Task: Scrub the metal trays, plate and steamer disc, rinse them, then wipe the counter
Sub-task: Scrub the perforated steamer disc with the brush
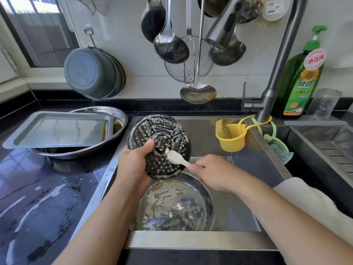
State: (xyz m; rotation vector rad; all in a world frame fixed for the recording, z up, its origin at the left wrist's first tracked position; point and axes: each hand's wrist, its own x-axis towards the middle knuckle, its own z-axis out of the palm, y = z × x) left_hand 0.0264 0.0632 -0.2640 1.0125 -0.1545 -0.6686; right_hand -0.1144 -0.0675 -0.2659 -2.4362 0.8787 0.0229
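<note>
My left hand (133, 161) grips the lower left rim of the perforated steamer disc (160, 131), held tilted over the sink and streaked with suds. My right hand (212, 171) pinches the handle of a small white brush (176, 157) whose head touches the disc near its centre. Below the disc a round metal plate (175, 205) with soapy smears lies in the sink. On the left counter a rectangular metal tray (57, 129) rests across a round metal basin (107, 111).
The faucet (271, 88) rises at the back right, its spray head (223, 29) over the sink (200, 240). A yellow cup (232, 138), green dish soap bottle (301, 81), hanging ladles (170, 44) and a white cloth (309, 199) surround it. The black counter (38, 197) is wet.
</note>
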